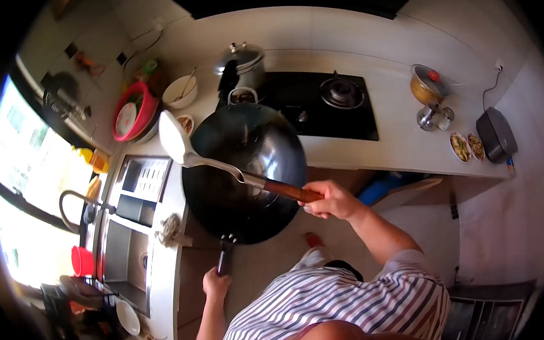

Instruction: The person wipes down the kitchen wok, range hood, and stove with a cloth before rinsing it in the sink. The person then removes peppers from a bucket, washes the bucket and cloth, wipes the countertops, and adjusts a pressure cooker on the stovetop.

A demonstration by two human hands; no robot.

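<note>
Black, the handle of the wok is clamped in the left grip. By the right grip, closed round its wooden end, the spatula is held above the wok. On the desk beyond, the hob is partly hidden by the wok, a lidded pot behind.

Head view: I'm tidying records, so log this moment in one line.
left hand: grips wok handle | right hand: grips spatula | stove: partly behind wok

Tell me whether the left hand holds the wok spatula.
No, the right hand grips the wok spatula, while the left hand holds the wok handle.
</note>
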